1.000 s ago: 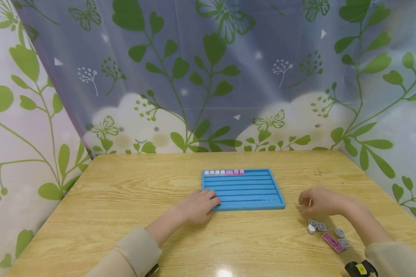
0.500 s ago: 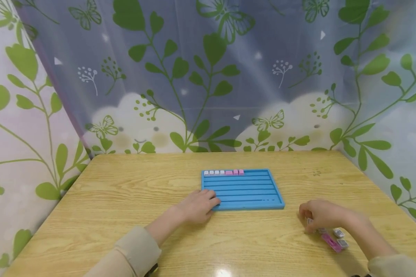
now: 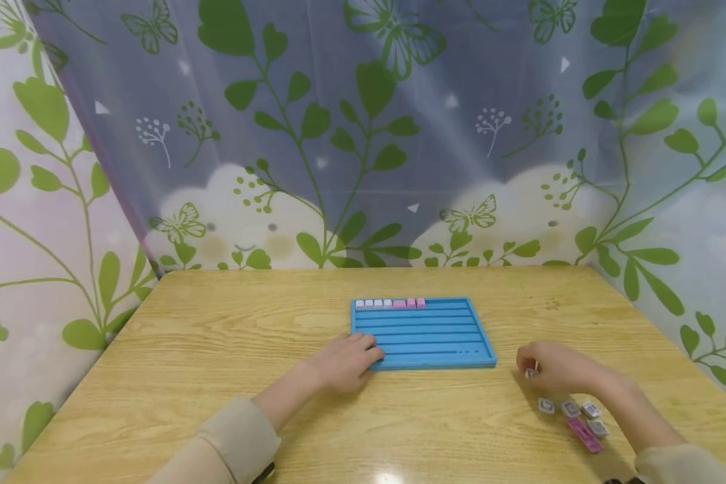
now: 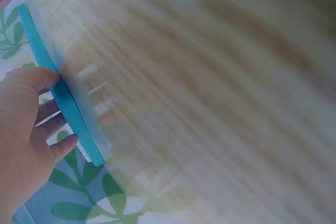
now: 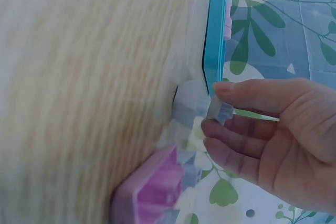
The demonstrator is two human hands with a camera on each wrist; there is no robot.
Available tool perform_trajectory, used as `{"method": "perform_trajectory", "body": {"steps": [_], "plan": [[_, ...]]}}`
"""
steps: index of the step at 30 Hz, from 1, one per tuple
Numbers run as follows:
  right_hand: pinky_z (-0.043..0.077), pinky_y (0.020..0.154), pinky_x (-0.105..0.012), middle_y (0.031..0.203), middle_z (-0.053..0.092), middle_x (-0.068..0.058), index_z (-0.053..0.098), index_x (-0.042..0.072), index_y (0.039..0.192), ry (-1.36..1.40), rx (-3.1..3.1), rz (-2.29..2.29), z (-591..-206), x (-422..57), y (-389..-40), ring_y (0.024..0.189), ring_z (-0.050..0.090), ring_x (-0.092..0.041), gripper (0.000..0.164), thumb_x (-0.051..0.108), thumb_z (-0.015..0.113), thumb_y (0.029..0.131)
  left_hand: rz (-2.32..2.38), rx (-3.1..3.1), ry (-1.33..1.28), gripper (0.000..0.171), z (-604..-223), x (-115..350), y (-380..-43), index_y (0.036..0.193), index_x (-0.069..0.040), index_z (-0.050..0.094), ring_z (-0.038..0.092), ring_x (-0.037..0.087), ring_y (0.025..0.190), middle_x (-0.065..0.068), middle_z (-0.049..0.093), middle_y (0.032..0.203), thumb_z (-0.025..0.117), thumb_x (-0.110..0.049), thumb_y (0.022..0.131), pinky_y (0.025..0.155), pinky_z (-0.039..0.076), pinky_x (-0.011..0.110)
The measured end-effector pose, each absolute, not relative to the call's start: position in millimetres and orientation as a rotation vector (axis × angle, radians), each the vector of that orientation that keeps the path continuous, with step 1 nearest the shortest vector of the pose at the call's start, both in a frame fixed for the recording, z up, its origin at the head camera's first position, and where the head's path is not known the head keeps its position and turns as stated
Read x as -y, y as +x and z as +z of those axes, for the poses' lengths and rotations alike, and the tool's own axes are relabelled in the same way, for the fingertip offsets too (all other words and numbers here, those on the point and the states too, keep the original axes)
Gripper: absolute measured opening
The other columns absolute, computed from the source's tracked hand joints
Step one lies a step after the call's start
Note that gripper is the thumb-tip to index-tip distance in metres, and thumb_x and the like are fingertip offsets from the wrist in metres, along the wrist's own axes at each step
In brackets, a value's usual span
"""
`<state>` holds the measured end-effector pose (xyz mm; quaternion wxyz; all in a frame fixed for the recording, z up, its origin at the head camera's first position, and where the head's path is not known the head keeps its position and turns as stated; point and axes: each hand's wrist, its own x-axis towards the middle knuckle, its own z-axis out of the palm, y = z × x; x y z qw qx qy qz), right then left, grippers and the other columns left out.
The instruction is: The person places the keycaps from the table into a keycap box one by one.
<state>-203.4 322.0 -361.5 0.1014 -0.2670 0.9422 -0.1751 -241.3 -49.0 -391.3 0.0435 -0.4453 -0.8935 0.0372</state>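
A blue tray (image 3: 429, 341) with long grooves lies mid-table, white keycaps (image 3: 374, 304) and pink keycaps (image 3: 407, 304) lined up in its far groove from the left. My left hand (image 3: 346, 363) holds the tray's near left corner; in the left wrist view the thumb presses the tray's edge (image 4: 68, 103) and the fingers reach over it. To the right of the tray, my right hand (image 3: 562, 366) pinches a small whitish keycap (image 5: 219, 110) between thumb and fingertips, above the table. Beneath it lie several loose whitish keycaps (image 3: 546, 405) and a long pink keycap (image 3: 584, 435), hollow side up.
The wooden table (image 3: 230, 316) reaches back to a patterned curtain (image 3: 314, 134), with further curtain on both sides. The loose keycaps lie close to the right forearm (image 3: 632, 410).
My right hand has dipped to the loose keycaps, picked up a whitish one and lifted slightly away from them. The keycaps left behind have shifted apart. My left hand stays on the tray.
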Motion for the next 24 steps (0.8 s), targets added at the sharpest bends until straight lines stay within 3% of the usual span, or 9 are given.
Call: {"method": "perform_trajectory", "body": {"steps": [13,24], "plan": [[0.049,0.063,-0.029,0.091,0.058,-0.005,0.061,0.002,0.093,-0.845,-2.848,-0.710,-346.7,-294.2,-227.8,0.077,0.057,-0.016,0.011,0.003,0.065,0.083,0.141,2.743,-1.355,0.029,-389.5,49.6,-240.4,0.123,-0.014,0.056,0.046,0.015,0.093,-0.001,0.050,0.101,0.050,-0.023,0.095,0.082,0.043,0.031],[0.048,0.065,-0.032,0.090,0.059,-0.002,0.062,0.001,0.097,-0.821,-2.869,-0.712,-338.0,-274.0,-242.3,0.080,0.057,-0.018,0.012,0.006,0.063,0.086,0.165,2.709,-1.373,0.032,-391.3,49.0,-240.0,0.122,-0.014,0.055,0.047,0.015,0.094,-0.001,0.049,0.101,0.052,-0.027,0.093,0.080,0.043,0.030]]}}
